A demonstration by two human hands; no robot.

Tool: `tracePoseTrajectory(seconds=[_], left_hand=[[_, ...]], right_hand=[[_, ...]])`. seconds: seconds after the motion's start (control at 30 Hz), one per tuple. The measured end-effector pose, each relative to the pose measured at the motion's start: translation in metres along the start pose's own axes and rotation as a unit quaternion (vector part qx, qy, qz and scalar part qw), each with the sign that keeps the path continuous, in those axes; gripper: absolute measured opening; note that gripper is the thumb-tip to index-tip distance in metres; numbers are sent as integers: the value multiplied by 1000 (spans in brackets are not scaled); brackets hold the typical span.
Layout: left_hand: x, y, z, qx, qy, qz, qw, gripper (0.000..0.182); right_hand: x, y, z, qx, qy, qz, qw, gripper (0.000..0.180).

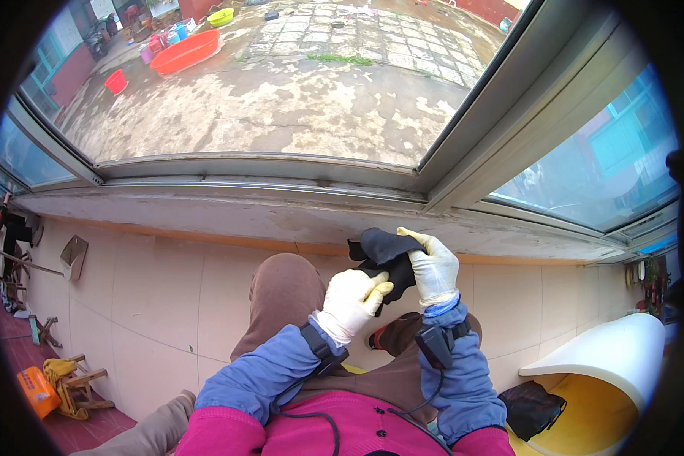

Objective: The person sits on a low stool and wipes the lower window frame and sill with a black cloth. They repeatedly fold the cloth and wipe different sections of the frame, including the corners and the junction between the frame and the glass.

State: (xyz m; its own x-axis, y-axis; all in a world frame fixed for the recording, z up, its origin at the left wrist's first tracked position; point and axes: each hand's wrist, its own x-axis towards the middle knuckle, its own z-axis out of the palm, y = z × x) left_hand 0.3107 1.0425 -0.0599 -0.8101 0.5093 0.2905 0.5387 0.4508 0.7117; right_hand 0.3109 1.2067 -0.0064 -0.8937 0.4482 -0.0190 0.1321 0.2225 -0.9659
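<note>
Both of my hands wear white gloves with yellowish fingertips, and a piece of black cloth (390,248) is held between them above my knees. My left hand (350,302) grips the lower left part of the cloth, its thumb laid over the fold. Higher up and to the right, my right hand (435,265) pinches the other side. The cloth is bunched, with one dark grey flap folded over the top; its full shape is hidden. Blue sleeve covers and black straps with small devices and cables are on both forearms.
A window sill (233,205) runs just ahead, below a metal-framed opening onto a yard with a red tub (187,52). A dustpan (74,257) and a wooden stool (82,387) stand left. A white-and-yellow seat (598,353) bears a black bag (531,409). Someone's trousered leg (148,427) shows lower left.
</note>
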Motion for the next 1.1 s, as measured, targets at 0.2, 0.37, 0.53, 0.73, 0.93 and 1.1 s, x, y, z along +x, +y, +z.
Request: tracePoseTrajectory(seconds=[0.2,0.37,0.53,0.73,0.93,1.1], left_hand=[[15,9,3,-204,-77,-139,966,66],[26,7,13,-231,-52,-180,955,38],[28,-20,27,-414,-20,-290,863,28],[39,-30,23,-388,50,-153,907,19],[53,-34,-13,-488,152,-308,803,20],[70,-50,-44,-492,275,-293,773,26]], right_hand=[[-10,0,7,-75,-16,-41,996,29],[-18,-11,22,-307,-66,-259,914,22],[-9,-33,19,-314,-130,-308,889,29],[-4,-50,3,-73,-217,-89,969,58],[34,-40,-18,-47,-105,-40,993,46],[84,-21,-5,-448,-34,-273,850,31]])
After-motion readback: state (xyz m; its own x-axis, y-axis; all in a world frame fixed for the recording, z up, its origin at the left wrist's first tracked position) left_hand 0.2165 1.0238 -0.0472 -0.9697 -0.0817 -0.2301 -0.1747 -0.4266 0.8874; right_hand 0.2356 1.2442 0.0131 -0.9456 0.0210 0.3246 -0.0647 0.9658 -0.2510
